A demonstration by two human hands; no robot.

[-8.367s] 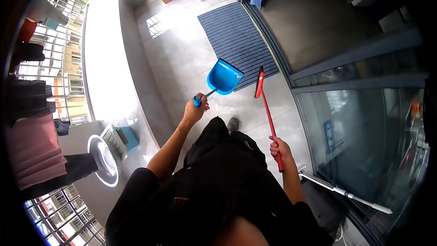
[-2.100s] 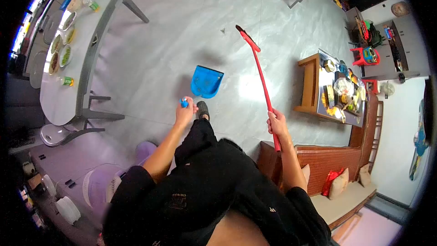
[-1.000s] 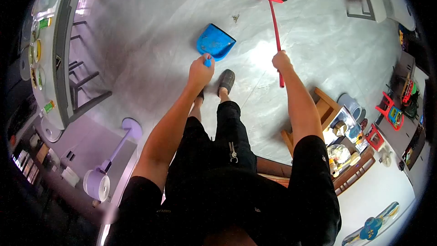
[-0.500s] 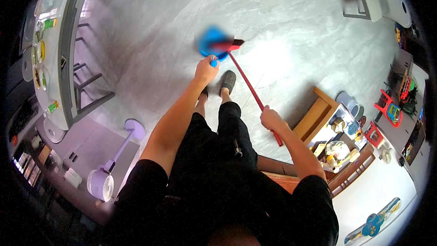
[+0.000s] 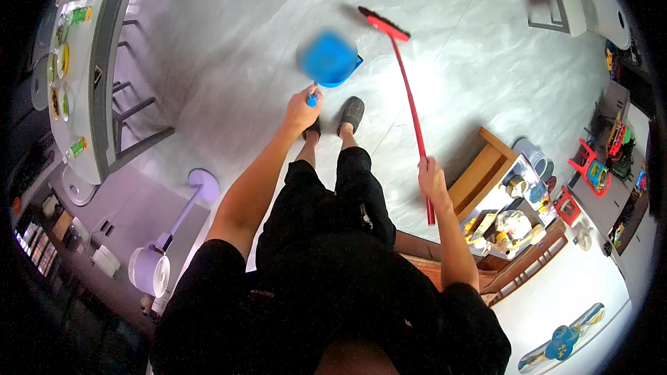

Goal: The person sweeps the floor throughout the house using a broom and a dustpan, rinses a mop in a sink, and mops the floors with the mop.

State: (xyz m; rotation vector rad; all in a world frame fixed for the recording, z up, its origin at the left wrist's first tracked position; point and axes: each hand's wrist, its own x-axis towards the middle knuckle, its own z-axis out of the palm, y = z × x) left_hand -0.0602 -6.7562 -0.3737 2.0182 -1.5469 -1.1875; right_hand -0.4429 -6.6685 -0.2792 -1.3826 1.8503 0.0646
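Observation:
My left hand (image 5: 303, 107) is closed around the blue handle of a dustpan (image 5: 329, 60). The pan lies in front of my feet, and part of it is blurred. My right hand (image 5: 432, 178) grips the red pole of a broom (image 5: 410, 97) near its top end. The broom's red head with dark bristles is out ahead, to the right of the dustpan and apart from it. My slippered feet (image 5: 352, 114) stand just behind the pan on the grey marbled floor (image 5: 264, 14).
On the left is a long table (image 5: 83, 97) with dishes and green packets, chairs beside it. A pedestal fan (image 5: 149, 271) stands at lower left. To the right, a wooden-framed table (image 5: 479, 170) holds cluttered items, with a grey bucket (image 5: 531, 153) behind it. White chairs (image 5: 570, 7) are at upper right.
The broom head has moved out of the dustpan, forward and to the right. My right hand has shifted right with the pole, and the dustpan has turned slightly.

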